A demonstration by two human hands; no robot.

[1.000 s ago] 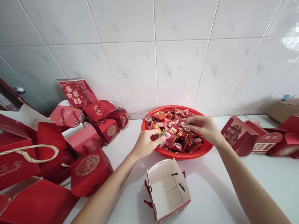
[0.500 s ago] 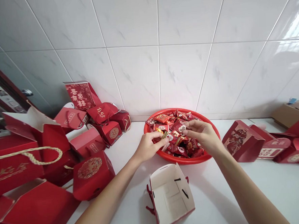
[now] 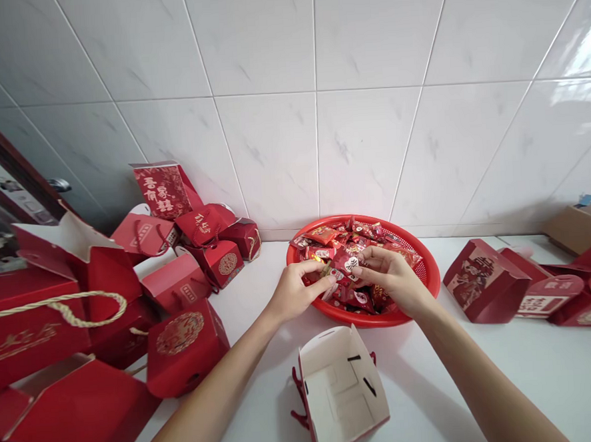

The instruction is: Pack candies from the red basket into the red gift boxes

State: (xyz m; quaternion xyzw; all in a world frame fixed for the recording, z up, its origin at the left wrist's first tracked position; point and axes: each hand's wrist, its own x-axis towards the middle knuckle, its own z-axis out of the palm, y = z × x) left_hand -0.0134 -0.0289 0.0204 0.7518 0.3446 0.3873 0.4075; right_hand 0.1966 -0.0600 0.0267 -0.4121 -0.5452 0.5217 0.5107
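Reaching over the near rim of the oval red plastic basket [image 3: 431, 273], the forearms flank an open, white-lined cardboard box [image 3: 343, 395], with red cardboard boxes [image 3: 185, 344] along both sides of the white tabletop [image 3: 245, 304]. The left hand [image 3: 296, 291] pinches a small wrapped packet [image 3: 331, 274]; the right hand [image 3: 391, 275] grasps a dark red packet with a round white label [image 3: 347, 263], just beside the left fingertips.

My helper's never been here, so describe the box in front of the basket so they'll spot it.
Find the red basket of wrapped packets by the tiled wall. Just in front of it, on the white surface, sits a box with dark red cords. Unlike the boxes crowded at the left, it stands alone, its bare white inside open upward.
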